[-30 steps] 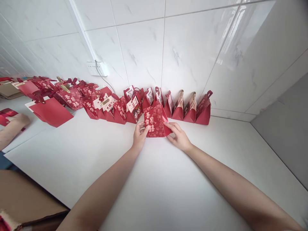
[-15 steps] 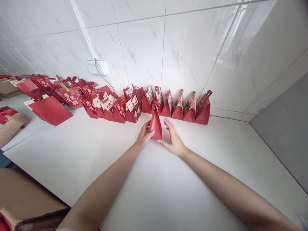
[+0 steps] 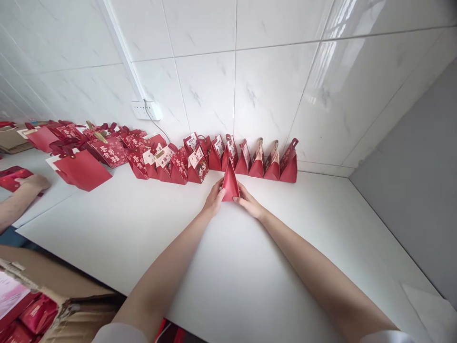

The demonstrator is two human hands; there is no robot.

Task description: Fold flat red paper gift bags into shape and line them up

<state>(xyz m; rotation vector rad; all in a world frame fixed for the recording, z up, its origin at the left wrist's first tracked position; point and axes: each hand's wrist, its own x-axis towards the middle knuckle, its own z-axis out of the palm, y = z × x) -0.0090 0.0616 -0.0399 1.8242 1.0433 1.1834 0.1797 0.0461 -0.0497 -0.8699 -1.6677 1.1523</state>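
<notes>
A red triangular gift box stands upright on the white table, its plain narrow side facing me. My left hand grips its left side, thumb on the near face. On the other side my right hand is closed against the box too, thumb at the lower right edge. The far fingers of both hands are partly hidden behind it. Just beyond stands a row of similar red gift boxes with ribbon loops on top, some with printed white faces.
More red gift bags crowd the table's left side. Another person's hand rests on a red packet at far left. An opened cardboard box with red packets sits lower left. Behind are a tiled wall and a socket.
My right hand has closed in from the right and now touches the gift box, where before it was apart. My left hand keeps its hold. The view has shifted slightly.
</notes>
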